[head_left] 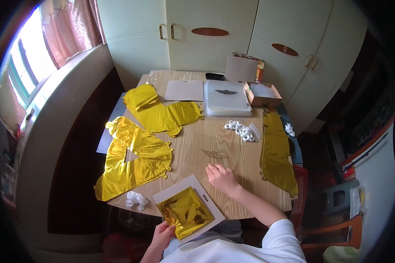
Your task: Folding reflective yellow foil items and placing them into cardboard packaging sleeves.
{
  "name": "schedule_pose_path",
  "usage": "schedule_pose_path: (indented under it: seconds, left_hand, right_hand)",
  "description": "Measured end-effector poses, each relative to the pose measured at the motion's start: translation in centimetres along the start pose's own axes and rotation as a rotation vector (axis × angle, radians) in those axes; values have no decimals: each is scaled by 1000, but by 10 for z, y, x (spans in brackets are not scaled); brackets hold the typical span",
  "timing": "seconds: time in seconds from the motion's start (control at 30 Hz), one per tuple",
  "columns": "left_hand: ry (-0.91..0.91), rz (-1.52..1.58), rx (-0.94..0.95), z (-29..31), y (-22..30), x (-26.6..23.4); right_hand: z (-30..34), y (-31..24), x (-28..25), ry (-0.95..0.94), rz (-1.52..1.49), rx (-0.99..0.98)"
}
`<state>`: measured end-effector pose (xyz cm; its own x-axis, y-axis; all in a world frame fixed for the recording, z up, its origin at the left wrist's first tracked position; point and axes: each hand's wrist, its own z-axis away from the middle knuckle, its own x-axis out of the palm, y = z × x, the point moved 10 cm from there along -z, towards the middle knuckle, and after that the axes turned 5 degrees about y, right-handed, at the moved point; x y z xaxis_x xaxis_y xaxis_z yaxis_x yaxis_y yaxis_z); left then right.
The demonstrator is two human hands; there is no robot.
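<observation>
My left hand (163, 233) pinches the near corner of a folded gold foil balloon (188, 212) and the white backing card (212, 205) beneath it. The card has a hang slot and lies tilted over the table's front edge. My right hand (222, 179) rests low over the table to the right of the card, its fingers bent and pressed together; their undersides are hidden. Just beyond its fingertips are thin dark lines (213, 154) on the wood. Flat gold foil balloons with small edge tabs lie at the left (136, 153), far left (164, 115) and right (276, 151).
Around the wooden table (193, 136) are white ribbon rings (241, 130), clear sticks (255, 130), a stack of clear bags (227, 98), an open box (264, 101), a white card (184, 90), a black case (215, 76) and crumpled white tissue (136, 200). A red chair (299, 188) stands right.
</observation>
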<state>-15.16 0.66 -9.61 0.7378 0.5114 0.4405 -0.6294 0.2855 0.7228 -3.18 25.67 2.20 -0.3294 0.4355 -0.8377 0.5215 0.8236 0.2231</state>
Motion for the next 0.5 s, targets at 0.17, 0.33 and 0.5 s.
schedule_pose_path:
  seconds: [0.17, 0.33, 0.5]
  left_hand:
    - [-4, -9, -31, -3, 4, 10]
    - [74, -7, -31, 2, 23, 34]
    - [162, 15, 11, 1, 36, 43]
  right_hand:
    - [-2, 12, -10, 3, -277, 111]
    - [6, 24, 0, -97, -551, 296]
    - [10, 26, 4, -110, -700, 339]
